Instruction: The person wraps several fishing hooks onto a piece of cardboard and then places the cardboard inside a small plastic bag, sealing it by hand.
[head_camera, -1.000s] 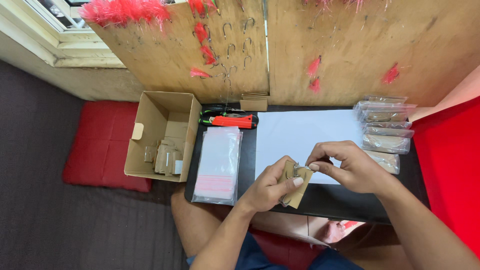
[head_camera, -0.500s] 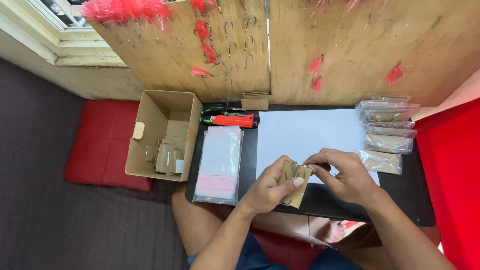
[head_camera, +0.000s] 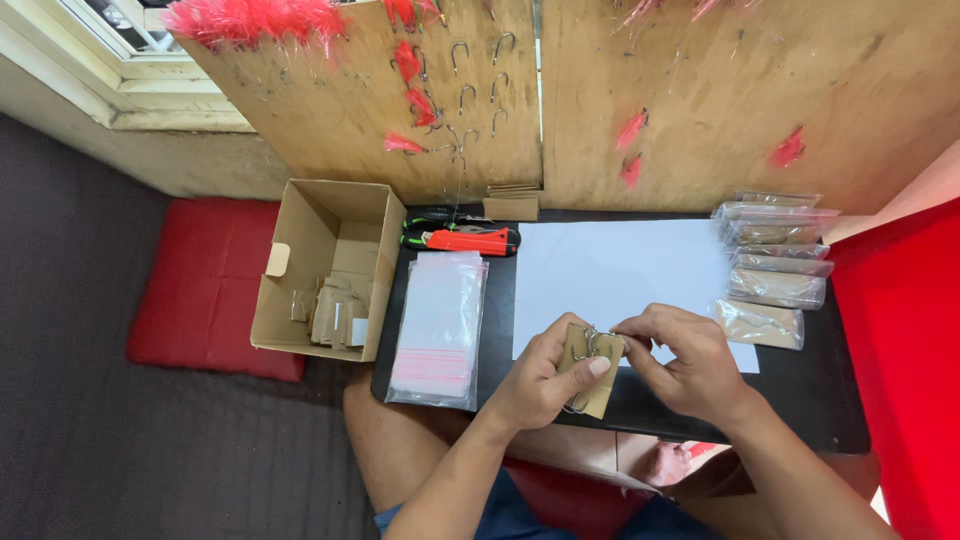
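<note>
My left hand (head_camera: 540, 378) grips a small brown cardboard card (head_camera: 592, 372) with metal hooks (head_camera: 590, 342) on its top edge, held over the front of the low black table (head_camera: 820, 400). My right hand (head_camera: 688, 358) pinches the hooks at the card's upper right corner. Both hands hover above the lower edge of a white paper sheet (head_camera: 620, 270). A stack of clear zip bags (head_camera: 440, 325) lies just left of my left hand.
An open cardboard box (head_camera: 300, 240) with brown cards stands left of the table on a red cushion (head_camera: 190, 290). Red pliers (head_camera: 470, 240) lie at the back. Filled clear packets (head_camera: 775, 255) are piled at right. Plywood boards (head_camera: 700, 90) with hooks and red feathers stand behind.
My right hand has slid slightly toward me and left along the card's top edge, still working the hooks. The left hand keeps hold of the card.
</note>
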